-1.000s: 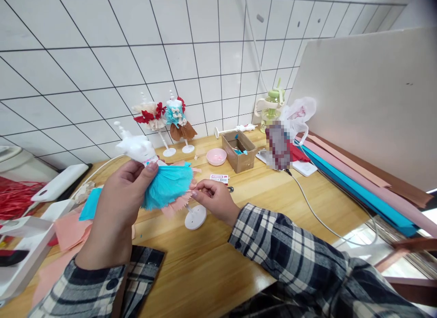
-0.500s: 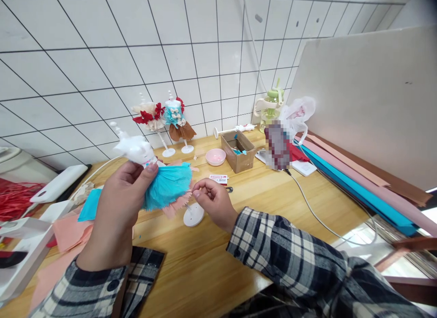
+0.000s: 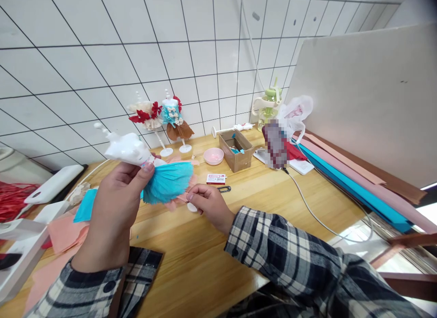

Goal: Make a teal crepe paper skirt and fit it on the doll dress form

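My left hand (image 3: 114,197) is closed around a small white dress-form mannequin (image 3: 128,147), its thumb pressing the top of a gathered blue crepe paper skirt (image 3: 169,183). The mannequin leans to the left, its beaded top up. Peach crepe paper (image 3: 177,202) with a jagged edge shows beneath the blue layer. My right hand (image 3: 211,204) has thumb and forefinger pinched at this peach edge. Only part of the round white stand base (image 3: 192,207) shows, behind the paper and my right fingers.
Two dressed mannequins (image 3: 177,122) stand by the tiled wall. A cardboard box (image 3: 236,156), a pink bowl (image 3: 213,156), a small red-and-white box (image 3: 215,179) and dark snips (image 3: 224,189) lie beyond my hands. Paper rolls (image 3: 355,186) line the right; peach sheets (image 3: 66,231) lie left.
The mannequin has tipped further left, and its stand base is now mostly hidden. My right hand has shifted slightly left and down, still pinching at the skirt's edge.
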### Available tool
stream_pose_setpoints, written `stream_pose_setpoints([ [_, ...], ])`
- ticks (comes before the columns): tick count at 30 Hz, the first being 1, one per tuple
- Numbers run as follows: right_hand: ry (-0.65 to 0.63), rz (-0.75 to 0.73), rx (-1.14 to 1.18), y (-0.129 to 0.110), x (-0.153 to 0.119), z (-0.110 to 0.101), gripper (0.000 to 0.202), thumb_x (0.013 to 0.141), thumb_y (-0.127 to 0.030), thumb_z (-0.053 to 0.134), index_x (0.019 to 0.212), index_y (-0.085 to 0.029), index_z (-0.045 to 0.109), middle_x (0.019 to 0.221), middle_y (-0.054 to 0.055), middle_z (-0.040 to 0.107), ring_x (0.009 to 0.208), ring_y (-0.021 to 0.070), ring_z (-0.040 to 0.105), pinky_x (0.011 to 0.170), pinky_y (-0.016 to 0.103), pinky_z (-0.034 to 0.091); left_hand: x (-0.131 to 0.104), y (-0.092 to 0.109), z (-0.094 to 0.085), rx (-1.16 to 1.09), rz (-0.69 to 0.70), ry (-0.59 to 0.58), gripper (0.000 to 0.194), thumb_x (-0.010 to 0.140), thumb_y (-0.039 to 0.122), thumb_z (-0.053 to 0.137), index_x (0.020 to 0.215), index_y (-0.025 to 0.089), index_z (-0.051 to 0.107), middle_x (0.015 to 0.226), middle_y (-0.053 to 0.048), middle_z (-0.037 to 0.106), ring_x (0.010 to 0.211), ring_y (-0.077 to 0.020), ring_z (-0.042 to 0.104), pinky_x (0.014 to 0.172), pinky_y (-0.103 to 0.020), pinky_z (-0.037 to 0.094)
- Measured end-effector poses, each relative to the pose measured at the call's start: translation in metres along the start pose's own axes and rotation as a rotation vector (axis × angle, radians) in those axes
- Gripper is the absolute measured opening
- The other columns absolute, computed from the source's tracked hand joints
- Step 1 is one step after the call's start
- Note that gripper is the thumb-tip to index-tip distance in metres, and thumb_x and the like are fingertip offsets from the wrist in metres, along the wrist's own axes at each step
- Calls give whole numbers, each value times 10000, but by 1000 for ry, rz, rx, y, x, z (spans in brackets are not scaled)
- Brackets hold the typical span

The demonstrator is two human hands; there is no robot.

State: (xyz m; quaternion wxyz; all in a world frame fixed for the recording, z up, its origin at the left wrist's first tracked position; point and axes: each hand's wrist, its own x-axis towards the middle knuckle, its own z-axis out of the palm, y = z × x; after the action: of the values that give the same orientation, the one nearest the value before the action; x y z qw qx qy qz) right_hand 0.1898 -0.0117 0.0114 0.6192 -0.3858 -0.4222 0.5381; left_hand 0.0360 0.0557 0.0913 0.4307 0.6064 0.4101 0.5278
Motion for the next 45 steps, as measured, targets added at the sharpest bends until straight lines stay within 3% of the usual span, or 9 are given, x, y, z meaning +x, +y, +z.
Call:
stream_pose_setpoints([
  [6,45,-53,-44,0,3,-7,305,758,-407,537,556,-185,488,544,-29,422,524,95,370,470,229,267,2,6,-2,-56,-2,50,369,720,406,775,999,174,713,1010,-51,744,925,-180,656,717,-220,524],
  [10,218,-64,13,-6,6,-8,195,738,-375,578,785,-188,548,648,-40,432,532,90,326,482,229,252,3,11,-3,-126,-37,40,314,710,396,785,926,175,727,948,-44,754,862,-183,672,648,-213,540],
  [15,62,-23,-11,-12,7,-10,287,782,-461,574,723,-185,525,649,-42,420,510,72,279,460,225,208,0,13,-2,-177,-113,-81,316,723,330,775,998,181,732,1030,-52,737,986,-229,658,717,-249,573],
  [20,205,75,105,-7,12,-15,353,765,-535,586,735,-194,497,634,-57,399,463,58,220,414,221,113,-7,21,-8,-232,-69,-183,353,755,336,735,1072,182,715,1129,-85,706,1040,-269,645,754,-288,588],
  [25,96,155,185,-5,13,-16,491,758,-674,545,719,-185,510,585,-68,367,444,53,149,417,235,51,-9,26,-11,-232,-66,-248,370,750,347,725,1073,166,712,1124,-114,702,962,-279,667,684,-294,598],
  [30,63,47,57,-9,8,-13,405,693,-545,687,642,-179,522,540,-74,320,493,68,224,452,228,166,-8,23,-10,-256,-74,-245,360,761,342,710,1084,183,708,1056,-98,718,878,-247,677,665,-287,593],
  [38,248,-83,-310,9,27,-34,278,830,-392,478,662,-185,555,604,-33,454,602,117,413,567,235,325,-4,24,-19,-229,-23,-276,292,718,235,707,1003,178,733,1113,-112,704,1028,-316,633,841,-389,534],
  [42,161,-125,-723,23,37,-47,89,755,-212,552,702,-191,621,671,-20,549,676,139,482,640,253,362,-2,22,-23,-241,-46,-344,281,719,208,661,989,168,727,1121,-126,698,1040,-341,628,862,-426,519],
  [45,-58,-201,-808,30,38,-50,245,683,-81,555,854,-194,688,828,11,630,800,163,552,744,272,412,-1,19,-25,-268,-28,-395,272,729,226,635,982,178,722,1103,-129,701,1036,-350,630,871,-445,520],
])
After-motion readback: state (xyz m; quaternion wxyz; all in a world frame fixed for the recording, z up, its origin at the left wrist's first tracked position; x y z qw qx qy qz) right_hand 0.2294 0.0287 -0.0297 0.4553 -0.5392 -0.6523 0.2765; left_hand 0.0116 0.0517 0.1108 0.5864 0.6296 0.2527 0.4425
